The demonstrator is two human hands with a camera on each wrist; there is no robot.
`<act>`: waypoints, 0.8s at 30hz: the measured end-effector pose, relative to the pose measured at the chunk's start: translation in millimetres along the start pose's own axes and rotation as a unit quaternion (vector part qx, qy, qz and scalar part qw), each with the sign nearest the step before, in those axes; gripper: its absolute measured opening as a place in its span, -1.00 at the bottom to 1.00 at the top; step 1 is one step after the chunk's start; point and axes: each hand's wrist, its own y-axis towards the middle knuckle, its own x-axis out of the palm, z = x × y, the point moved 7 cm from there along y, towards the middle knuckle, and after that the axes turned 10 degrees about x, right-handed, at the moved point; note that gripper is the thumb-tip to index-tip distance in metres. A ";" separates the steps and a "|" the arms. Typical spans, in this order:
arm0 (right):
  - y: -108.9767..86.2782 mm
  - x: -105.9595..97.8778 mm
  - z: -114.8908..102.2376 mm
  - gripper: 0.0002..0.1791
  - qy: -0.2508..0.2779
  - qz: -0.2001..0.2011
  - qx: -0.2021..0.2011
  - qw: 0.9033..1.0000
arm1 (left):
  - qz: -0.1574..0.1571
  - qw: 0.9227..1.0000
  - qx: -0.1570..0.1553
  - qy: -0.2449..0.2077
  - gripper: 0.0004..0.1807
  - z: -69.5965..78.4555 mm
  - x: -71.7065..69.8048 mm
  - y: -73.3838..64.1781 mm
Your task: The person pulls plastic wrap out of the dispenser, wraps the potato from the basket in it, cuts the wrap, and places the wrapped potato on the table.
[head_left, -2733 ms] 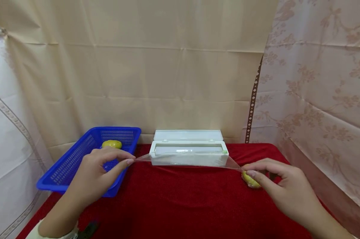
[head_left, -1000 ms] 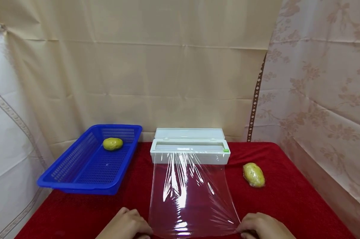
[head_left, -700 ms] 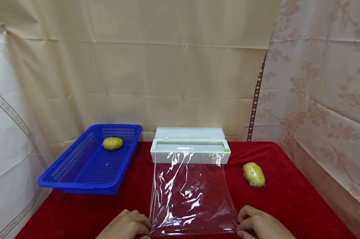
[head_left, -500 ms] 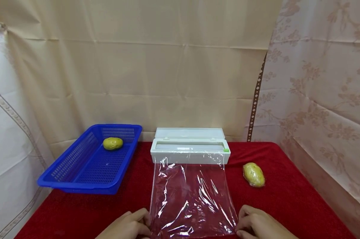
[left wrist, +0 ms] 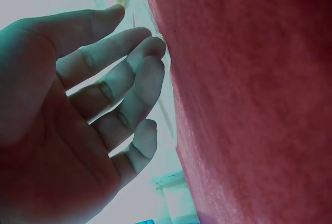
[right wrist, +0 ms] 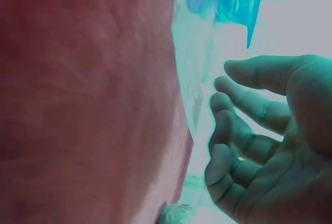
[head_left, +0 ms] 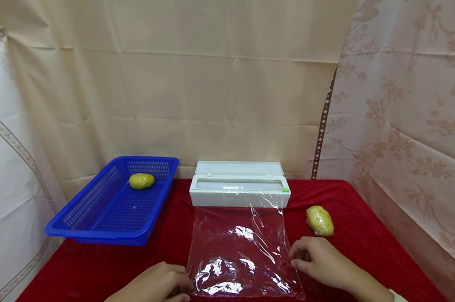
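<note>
A sheet of clear plastic wrap [head_left: 246,251] lies on the red cloth, drawn out from a white dispenser box [head_left: 238,199] with its lid raised. At the sheet's near left corner rests my left hand [head_left: 157,283]. In the left wrist view that hand [left wrist: 88,99] has loosely bent fingers and a thumb standing apart, holding nothing. Beside the sheet's right edge is my right hand [head_left: 321,262]. Its thumb and fingers are also apart and hold nothing in the right wrist view, where the hand [right wrist: 270,141] hovers near the film edge.
A potato wrapped in film [head_left: 320,220] lies on the right of the red cloth [head_left: 363,235]. On the left stands a blue plastic basket [head_left: 99,237] with a bare yellow potato [head_left: 141,181] inside. A green slider [head_left: 285,190] sits on the dispenser's right end.
Both hands drew the wrap from the dispenser toward the person and lowered it onto the cloth. Since then both have let go, and the right hand has moved slightly forward along the edge.
</note>
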 end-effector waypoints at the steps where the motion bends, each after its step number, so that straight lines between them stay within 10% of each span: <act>1: 5.0 0.0 0.8 -0.92 0.009 -0.002 0.001 1.000 | -0.006 1.000 -0.005 -0.015 -0.88 -1.2 1.1 0.5; 11: 55.5 1.5 16.3 -0.81 0.070 -0.023 0.016 0.997 | -0.020 0.997 -0.055 -0.044 -0.90 -3.4 -11.8 3.3; 19: 74.1 6.4 26.6 -0.74 0.067 -0.028 0.045 0.996 | 0.051 0.997 -0.015 0.063 -0.93 2.7 -54.3 13.1; 24: 76.9 7.5 29.4 -0.72 0.074 -0.026 0.058 0.995 | 0.062 0.995 -0.052 0.058 -0.92 -8.3 -86.9 18.5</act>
